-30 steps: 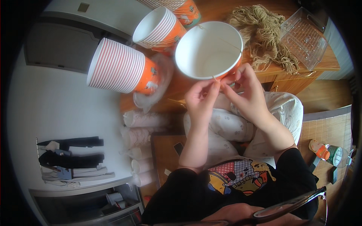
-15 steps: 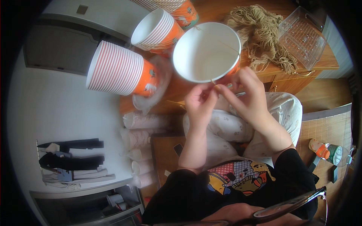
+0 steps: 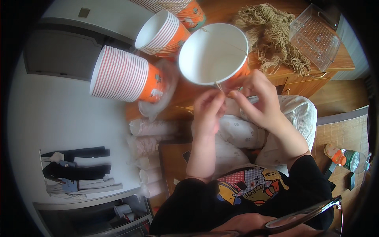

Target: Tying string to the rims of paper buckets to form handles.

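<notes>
A large orange paper cup (image 3: pixel 213 53) with a white inside tilts toward me, a thin beige string (image 3: pixel 237 46) running across its mouth. My left hand (image 3: pixel 209 110) pinches the string's end just below the cup's near rim. My right hand (image 3: pixel 256 98) grips the cup's lower wall and also pinches at the string. Both hands meet at the rim, fingertips nearly touching.
Stacks of striped orange cups (image 3: pixel 122 75) lie on their sides on the wooden table (image 3: pixel 189 91), another stack (image 3: pixel 162 31) behind. A pile of beige twine (image 3: pixel 272 35) and a clear plastic tray (image 3: pixel 316 35) sit at the right. Rolled plastic sleeves (image 3: pixel 152 128) lie left of my lap.
The cup has shifted slightly left and up. My fingers have closed in on the string at the cup's near rim.
</notes>
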### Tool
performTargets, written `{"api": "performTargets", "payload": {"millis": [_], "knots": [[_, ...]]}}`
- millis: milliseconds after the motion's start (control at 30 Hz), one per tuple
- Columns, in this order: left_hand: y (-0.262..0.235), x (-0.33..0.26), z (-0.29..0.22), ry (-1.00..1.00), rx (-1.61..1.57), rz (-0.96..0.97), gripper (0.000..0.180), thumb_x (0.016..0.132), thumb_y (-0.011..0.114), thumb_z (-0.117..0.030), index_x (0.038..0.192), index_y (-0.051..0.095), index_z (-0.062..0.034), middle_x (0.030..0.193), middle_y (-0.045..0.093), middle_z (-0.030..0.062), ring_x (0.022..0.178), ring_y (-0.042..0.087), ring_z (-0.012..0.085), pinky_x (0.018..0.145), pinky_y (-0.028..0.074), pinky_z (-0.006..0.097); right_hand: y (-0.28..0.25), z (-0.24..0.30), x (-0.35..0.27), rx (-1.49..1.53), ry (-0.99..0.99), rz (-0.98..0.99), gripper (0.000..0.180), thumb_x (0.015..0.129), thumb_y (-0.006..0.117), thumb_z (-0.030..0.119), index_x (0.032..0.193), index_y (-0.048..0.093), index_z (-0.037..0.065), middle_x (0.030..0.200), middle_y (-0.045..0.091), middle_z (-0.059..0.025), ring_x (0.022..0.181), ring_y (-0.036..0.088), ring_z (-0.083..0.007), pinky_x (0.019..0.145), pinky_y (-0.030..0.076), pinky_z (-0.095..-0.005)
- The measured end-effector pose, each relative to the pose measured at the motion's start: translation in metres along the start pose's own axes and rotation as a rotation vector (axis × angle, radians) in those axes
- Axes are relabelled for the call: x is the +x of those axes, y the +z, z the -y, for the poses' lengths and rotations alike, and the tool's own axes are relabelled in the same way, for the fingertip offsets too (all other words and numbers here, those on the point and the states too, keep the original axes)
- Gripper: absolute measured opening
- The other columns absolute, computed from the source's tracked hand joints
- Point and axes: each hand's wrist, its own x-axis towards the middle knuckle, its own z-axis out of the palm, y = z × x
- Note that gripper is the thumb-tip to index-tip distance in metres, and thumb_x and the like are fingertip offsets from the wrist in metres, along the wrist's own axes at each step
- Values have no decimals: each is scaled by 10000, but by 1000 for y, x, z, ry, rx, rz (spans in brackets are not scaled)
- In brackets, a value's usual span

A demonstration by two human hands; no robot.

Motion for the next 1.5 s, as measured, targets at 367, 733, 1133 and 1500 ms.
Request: {"api": "performTargets", "payload": {"millis": [367, 733, 1133, 1500], "knots": [[12, 0, -3, 78, 102, -86, 340, 993, 539, -287, 983, 671, 26, 598, 544, 5, 498, 464, 73, 430, 305, 225, -4, 0, 1, -238, -335, -67, 338, 650, 822, 94, 724, 495, 135, 938, 721, 41, 724, 534, -174, 655, 383, -312], [17, 1, -5, 68, 87, -65, 278, 949, 630, -250, 1002, 701, 13, 624, 582, -3, 540, 484, 42, 461, 311, 183, 2, -4, -1, -354, -361, -155, 336, 634, 821, 79, 729, 503, 134, 913, 719, 54, 714, 525, -173, 653, 373, -319], [27, 6, 5, -2, -168, -66, 235, 960, 613, -255, 1027, 689, -43, 572, 440, -76, 507, 396, 37, 437, 296, 210, 2, -6, -4, 81, 107, -84, 338, 708, 786, 52, 753, 451, 66, 730, 556, -54, 696, 538, -209, 657, 421, -301], [30, 5, 9, 76, -107, -157, 200, 919, 681, -177, 1008, 704, 1, 575, 486, -68, 493, 388, 23, 445, 276, 196, 2, -4, -4, 181, 237, -58, 315, 740, 768, 66, 795, 460, 31, 780, 514, -49, 738, 517, -146, 657, 420, -262]]}}
